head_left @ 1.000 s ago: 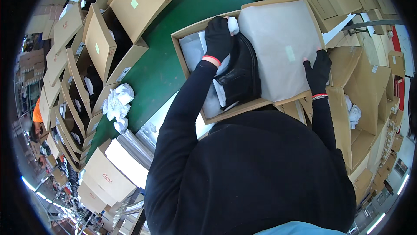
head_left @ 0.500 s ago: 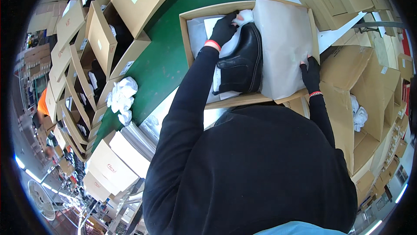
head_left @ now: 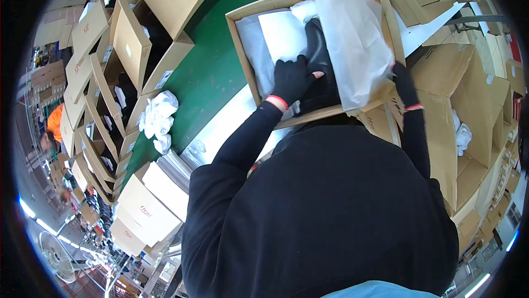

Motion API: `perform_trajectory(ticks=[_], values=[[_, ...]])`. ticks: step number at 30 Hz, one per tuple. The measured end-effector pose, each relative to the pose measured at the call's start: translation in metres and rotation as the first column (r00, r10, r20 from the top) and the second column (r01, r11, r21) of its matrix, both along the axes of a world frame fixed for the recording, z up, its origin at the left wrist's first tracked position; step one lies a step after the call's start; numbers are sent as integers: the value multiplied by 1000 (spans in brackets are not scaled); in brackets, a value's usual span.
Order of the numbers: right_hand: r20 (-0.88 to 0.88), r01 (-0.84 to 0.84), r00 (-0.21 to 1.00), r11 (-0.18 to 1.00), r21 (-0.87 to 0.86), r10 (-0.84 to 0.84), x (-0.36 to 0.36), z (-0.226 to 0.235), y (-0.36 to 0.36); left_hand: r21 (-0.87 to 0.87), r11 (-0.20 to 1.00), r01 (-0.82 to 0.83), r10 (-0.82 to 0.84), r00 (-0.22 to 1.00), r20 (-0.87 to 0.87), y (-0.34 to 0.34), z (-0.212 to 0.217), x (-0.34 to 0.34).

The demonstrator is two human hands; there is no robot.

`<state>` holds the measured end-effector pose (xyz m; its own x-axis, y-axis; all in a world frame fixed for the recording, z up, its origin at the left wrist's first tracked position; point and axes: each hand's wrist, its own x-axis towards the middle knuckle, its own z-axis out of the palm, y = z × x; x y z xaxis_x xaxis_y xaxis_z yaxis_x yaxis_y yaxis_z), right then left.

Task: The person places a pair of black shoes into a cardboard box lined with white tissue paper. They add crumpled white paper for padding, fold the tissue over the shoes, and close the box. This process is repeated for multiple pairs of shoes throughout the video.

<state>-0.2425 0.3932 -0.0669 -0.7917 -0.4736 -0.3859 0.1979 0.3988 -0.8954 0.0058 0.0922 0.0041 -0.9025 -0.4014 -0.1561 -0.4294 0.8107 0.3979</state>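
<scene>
A black ankle boot (head_left: 316, 50) lies on its side in an open brown shoebox (head_left: 239, 50). My left hand (head_left: 293, 80), in a black glove with bare fingertips, is closed over the boot's lower part, its thumb on the leather. At the box's right side my right hand (head_left: 405, 84), gloved alike and smeared by motion, pinches the edge of a whitish sheet of wrapping paper (head_left: 355, 39). That sheet covers the boot's right side. Crumpled tissue (head_left: 304, 10) sits by the boot's upper end. A white card (head_left: 277, 33) and more paper line the box's left half.
Beneath the box is a green work surface (head_left: 212, 66). Crumpled white paper (head_left: 160, 113) lies on it at left, beside several open shoeboxes (head_left: 130, 44). Stacked boxes (head_left: 146, 210) stand lower left. A big open carton (head_left: 438, 110) holding crumpled paper stands at right.
My left hand has left the tissue at the boot's upper end and come down onto its lower part. The sheet has shifted left over the boot, with my right hand at its edge.
</scene>
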Motion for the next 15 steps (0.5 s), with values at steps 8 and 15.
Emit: perform_trajectory(ticks=[8, 15], values=[[206, -105, 924, 732, -673, 322, 58, 190, -82, 104, 992, -67, 105, 900, -423, -13, 23, 58], [-614, -736, 118, 484, 474, 781, 174, 128, -252, -109, 993, -55, -7, 864, -504, -11, 105, 143]])
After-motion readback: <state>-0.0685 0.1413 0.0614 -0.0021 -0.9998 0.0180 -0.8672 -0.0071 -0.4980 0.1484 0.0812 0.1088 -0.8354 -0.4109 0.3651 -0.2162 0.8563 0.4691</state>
